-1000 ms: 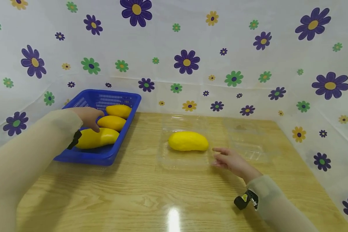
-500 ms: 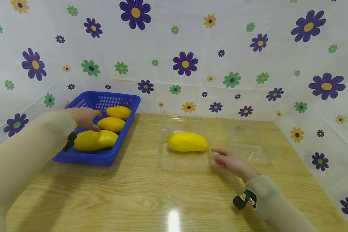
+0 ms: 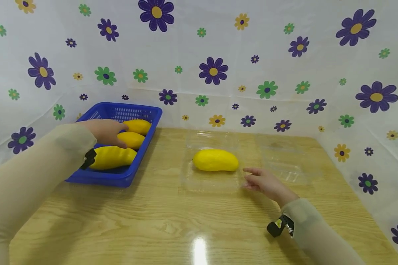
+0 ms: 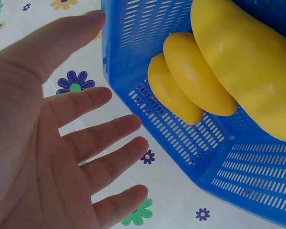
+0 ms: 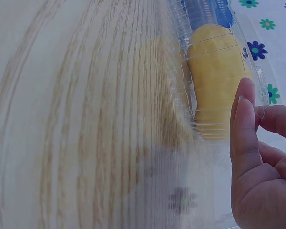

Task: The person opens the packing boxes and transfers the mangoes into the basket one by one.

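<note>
My left hand point(image 3: 106, 131) hovers over the blue plastic basket point(image 3: 157, 117), fingers spread, beside the middle mango point(image 3: 132, 140). In the left wrist view, the palm and fingers of that hand point(image 4: 76, 133) hold nothing. Another yellow mango point(image 3: 139, 126) lies behind the middle one, and a larger mango point(image 3: 114, 157) in front, partly hidden by my wrist. On the table, one mango point(image 3: 215, 160) lies sideways in an opened clear plastic box point(image 3: 205, 184). My right hand point(image 3: 265, 184) pinches that box's right edge; the right wrist view shows thumb and fingers at its rim point(image 5: 263, 81).
A second clear plastic box point(image 3: 285, 165) stands open at the right, behind my right hand. Flower-printed white cloth point(image 3: 185, 48) rises behind and beside the wooden table point(image 3: 159, 221). The basket's raised rim surrounds its mangoes.
My left hand drew slightly left, then moved right over the middle mango, which it now partly covers. The right hand, the boxes and the mangoes have stayed in place.
</note>
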`<state>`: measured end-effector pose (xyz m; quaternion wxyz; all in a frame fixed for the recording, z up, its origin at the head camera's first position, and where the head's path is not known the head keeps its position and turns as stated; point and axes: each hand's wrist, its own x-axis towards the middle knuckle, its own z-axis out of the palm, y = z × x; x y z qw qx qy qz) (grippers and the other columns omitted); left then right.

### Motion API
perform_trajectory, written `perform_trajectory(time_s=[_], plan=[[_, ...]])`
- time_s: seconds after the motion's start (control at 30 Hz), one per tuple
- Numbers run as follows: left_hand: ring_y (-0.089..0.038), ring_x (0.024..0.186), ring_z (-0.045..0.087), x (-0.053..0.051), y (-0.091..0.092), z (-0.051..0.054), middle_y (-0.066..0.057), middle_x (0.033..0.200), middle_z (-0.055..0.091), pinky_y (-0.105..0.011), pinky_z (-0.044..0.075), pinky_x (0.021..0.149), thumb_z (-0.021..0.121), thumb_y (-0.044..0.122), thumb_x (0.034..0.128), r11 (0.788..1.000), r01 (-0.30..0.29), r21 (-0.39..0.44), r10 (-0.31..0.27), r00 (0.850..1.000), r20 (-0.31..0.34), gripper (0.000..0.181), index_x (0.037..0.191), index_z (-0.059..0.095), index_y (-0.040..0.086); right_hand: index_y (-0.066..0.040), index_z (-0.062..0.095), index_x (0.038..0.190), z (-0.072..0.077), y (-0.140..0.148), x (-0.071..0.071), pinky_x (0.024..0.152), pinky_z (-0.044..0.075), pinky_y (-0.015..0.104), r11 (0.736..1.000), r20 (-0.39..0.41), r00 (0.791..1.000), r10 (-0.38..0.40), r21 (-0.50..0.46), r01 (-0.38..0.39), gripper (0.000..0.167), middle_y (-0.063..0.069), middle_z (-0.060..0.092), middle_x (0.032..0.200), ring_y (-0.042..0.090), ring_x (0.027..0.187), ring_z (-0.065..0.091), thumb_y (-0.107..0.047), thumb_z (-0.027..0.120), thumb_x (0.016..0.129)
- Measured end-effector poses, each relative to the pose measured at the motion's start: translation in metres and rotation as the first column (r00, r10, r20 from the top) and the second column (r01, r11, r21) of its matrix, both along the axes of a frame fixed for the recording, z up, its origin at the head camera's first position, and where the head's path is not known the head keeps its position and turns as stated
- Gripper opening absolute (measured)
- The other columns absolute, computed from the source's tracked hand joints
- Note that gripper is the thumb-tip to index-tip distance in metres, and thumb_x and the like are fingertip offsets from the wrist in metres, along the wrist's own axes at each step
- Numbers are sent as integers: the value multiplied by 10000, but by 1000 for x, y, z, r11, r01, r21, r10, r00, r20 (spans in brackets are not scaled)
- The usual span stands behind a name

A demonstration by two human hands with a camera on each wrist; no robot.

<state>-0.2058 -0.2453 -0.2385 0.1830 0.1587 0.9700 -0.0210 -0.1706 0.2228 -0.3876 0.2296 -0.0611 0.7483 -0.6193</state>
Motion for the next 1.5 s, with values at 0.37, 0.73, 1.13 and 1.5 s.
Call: perform_trajectory(time_s=[0.37,0.73,1.13,1.5], plan=[[-491,1205,382,0,10,2,-310,1331,424,-632,290,977,636,480,833,1000,18,-2,-18,1000,-12,768,1350,417,-44,114,274,1401,-3,-1,-2,738,531,232,1000,1,1000,-3,-3,3,499,96,567,884,110,748,621,-84,450,978],[-483,1226,366,2,24,7,-284,1364,406,-645,281,975,631,449,847,1000,5,8,-6,1000,5,732,1377,405,-3,104,272,1406,-2,0,-1,751,530,240,1000,16,1000,-8,1,8,491,114,563,912,117,760,614,-77,441,981],[-455,1266,338,4,43,8,-257,1391,392,-626,245,1013,621,386,859,999,39,-9,-39,999,3,701,1399,382,8,119,244,1407,-2,1,-1,740,526,228,1000,5,1000,15,-10,-15,504,81,574,881,102,755,603,-84,432,986],[-411,1313,293,0,60,6,-229,1428,356,-559,195,1069,627,406,865,998,64,2,-64,998,-17,727,1402,369,-11,119,247,1406,-1,1,0,740,528,233,1000,8,1000,7,-9,-7,498,93,576,896,102,750,605,-78,428,986]])
